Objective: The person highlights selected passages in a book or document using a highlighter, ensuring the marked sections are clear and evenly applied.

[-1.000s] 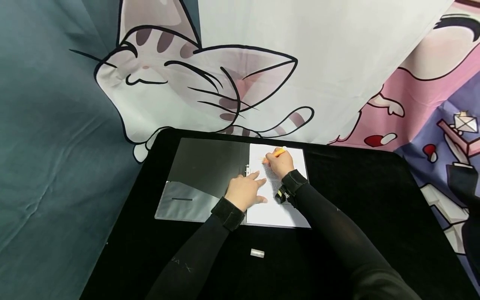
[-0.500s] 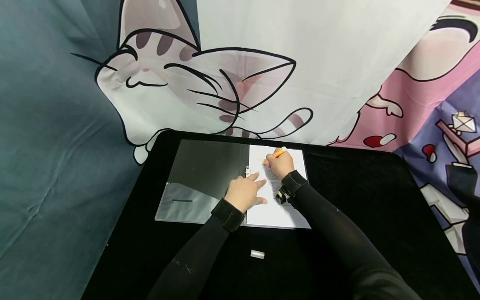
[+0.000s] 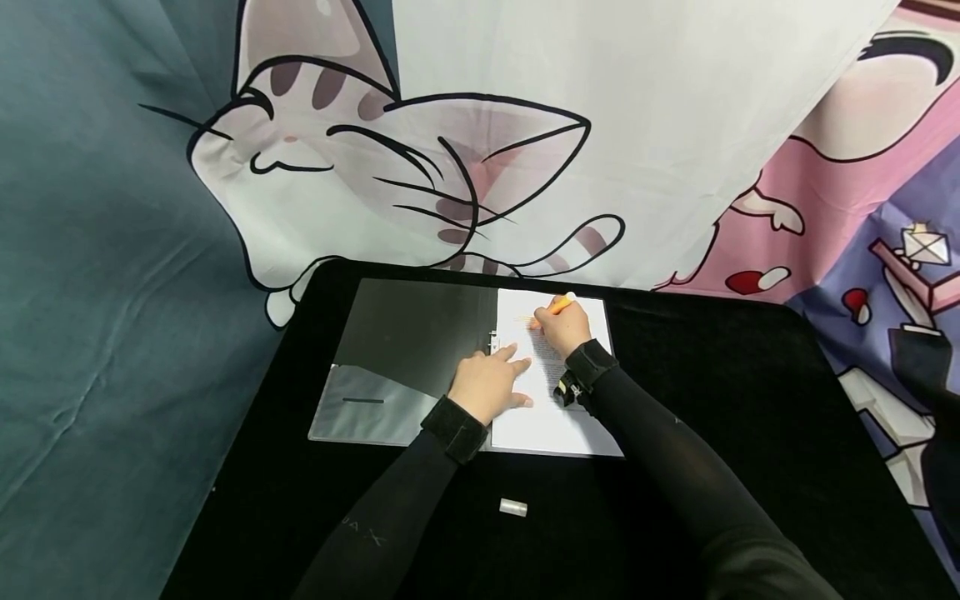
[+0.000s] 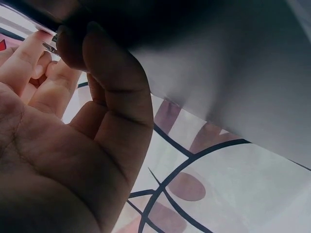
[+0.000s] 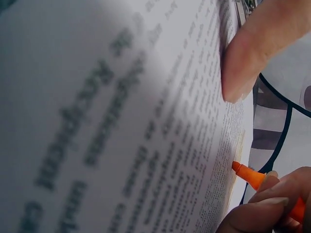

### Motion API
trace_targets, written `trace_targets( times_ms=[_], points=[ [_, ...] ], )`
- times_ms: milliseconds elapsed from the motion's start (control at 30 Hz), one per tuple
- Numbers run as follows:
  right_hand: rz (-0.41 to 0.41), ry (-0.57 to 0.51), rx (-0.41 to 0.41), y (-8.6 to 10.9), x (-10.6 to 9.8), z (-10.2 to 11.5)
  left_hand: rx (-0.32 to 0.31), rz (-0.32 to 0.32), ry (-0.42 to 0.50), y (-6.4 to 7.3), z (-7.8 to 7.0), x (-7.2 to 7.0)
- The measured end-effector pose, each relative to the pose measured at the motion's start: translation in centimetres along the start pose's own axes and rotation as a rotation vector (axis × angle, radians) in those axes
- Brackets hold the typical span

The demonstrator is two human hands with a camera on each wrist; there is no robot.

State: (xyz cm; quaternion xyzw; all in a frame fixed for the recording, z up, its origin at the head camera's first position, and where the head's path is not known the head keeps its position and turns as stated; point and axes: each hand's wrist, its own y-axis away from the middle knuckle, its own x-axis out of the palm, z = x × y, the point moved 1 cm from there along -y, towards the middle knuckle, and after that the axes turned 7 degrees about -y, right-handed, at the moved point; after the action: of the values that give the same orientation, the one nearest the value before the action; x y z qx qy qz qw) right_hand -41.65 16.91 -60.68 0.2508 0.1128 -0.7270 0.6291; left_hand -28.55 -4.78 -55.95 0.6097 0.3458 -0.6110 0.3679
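Note:
In the head view my right hand (image 3: 564, 329) pinches an orange highlighter (image 3: 561, 305) over the upper part of a printed sheet (image 3: 551, 429). Its chisel tip meets the small print in the right wrist view, where the orange highlighter (image 5: 250, 176) lies between thumb and fingers. Faint orange lines mark the text near the tip. My left hand (image 3: 480, 385) rests with spread fingers on the sheet's left edge, over the spine of an open dark folder (image 3: 420, 321). The left wrist view shows the left palm (image 4: 48, 160) from below, its fingertips against the folder.
A metal clip (image 3: 493, 340) sits at the folder's spine. The folder's left cover has a translucent pocket (image 3: 375, 423). A small silvery-white cylinder (image 3: 513, 507) lies on the black tabletop (image 3: 712, 358) in front. A cat-print curtain (image 3: 315, 208) hangs behind the table.
My right hand has shifted very slightly rightward across the sheet with the highlighter. The left hand, folder and small cylinder stay in place.

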Motion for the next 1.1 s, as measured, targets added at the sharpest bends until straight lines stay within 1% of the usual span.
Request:
trace_targets(
  times_ms=[33, 67, 133, 200, 300, 367, 433, 567, 600, 633, 700, 867, 900, 1000, 1100],
  points=[
    [0.0, 0.004, -0.001, 0.0, 0.0, 0.0, 0.001, -0.007, 0.0, 0.0, 0.0, 0.0],
    [0.001, 0.006, 0.001, -0.1, -0.1, 0.0, -0.002, 0.005, 0.006, 0.1, 0.0, -0.4],
    [0.0, 0.014, 0.0, -0.2, -0.2, 0.0, 0.0, -0.018, 0.013, 0.1, 0.1, -0.1],
    [-0.001, 0.015, -0.002, -0.1, -0.3, 0.1, -0.002, 0.003, 0.022, 0.5, -0.1, -1.2],
    [-0.007, 0.017, -0.003, 0.3, -0.5, 0.4, -0.002, 0.012, 0.015, 0.9, -0.2, -2.1],
    [-0.017, 0.006, -0.018, 0.6, -0.6, 0.6, -0.006, 0.033, 0.006, 1.2, -0.4, -3.0],
    [-0.026, 0.007, -0.017, 1.5, -0.8, 1.4, -0.011, 0.043, 0.008, 1.5, -0.4, -3.3],
    [-0.031, -0.022, -0.033, 3.6, -1.0, 3.2, -0.017, 0.05, 0.012, 1.8, -0.6, -3.4],
    [-0.032, -0.02, -0.019, 4.4, -1.1, 4.1, -0.017, 0.05, 0.013, 1.8, -0.6, -3.4],
    [-0.029, -0.029, -0.018, 4.8, -1.2, 4.4, -0.017, 0.049, 0.012, 1.8, -0.6, -3.4],
    [-0.033, -0.025, -0.017, 4.9, -1.3, 4.6, -0.017, 0.045, 0.011, 1.8, -0.6, -3.3],
    [-0.029, -0.002, -0.033, 3.5, -1.2, 3.0, -0.022, 0.064, 0.005, 1.7, -0.7, -3.3],
    [-0.029, -0.003, -0.036, 3.5, -1.2, 3.0, -0.024, 0.069, 0.003, 1.6, -0.7, -3.3],
    [-0.023, -0.025, -0.032, 5.1, -1.7, 4.5, -0.028, 0.078, 0.0, 1.6, -0.7, -3.3],
    [-0.034, -0.016, -0.025, 7.6, -2.3, 6.8, -0.03, 0.075, 0.007, 1.5, -0.7, -3.2]
  ],
)
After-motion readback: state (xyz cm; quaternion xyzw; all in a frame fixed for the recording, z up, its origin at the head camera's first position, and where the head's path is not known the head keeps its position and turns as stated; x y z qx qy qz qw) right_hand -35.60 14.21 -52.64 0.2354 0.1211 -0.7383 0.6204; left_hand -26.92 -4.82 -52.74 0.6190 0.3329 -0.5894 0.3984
